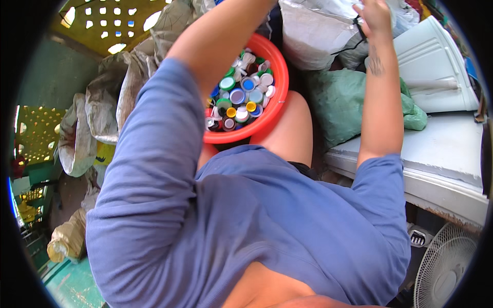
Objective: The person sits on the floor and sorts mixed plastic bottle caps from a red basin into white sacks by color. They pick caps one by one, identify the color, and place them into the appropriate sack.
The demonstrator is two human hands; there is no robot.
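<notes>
My right hand is raised at the top edge, beside a white woven sack. A thin black cord hangs at its fingers; whether they grip it is unclear. My left arm reaches up across the middle, and its hand lies beyond the top edge. Between my thighs sits a round red plastic basin, partly behind that arm. It holds many plastic bottle caps in white, blue, green and yellow.
A green sack and a white plastic container rest on a white surface at the right. Below it stands a fan. Dirty open sacks line the left, near a yellow perforated panel.
</notes>
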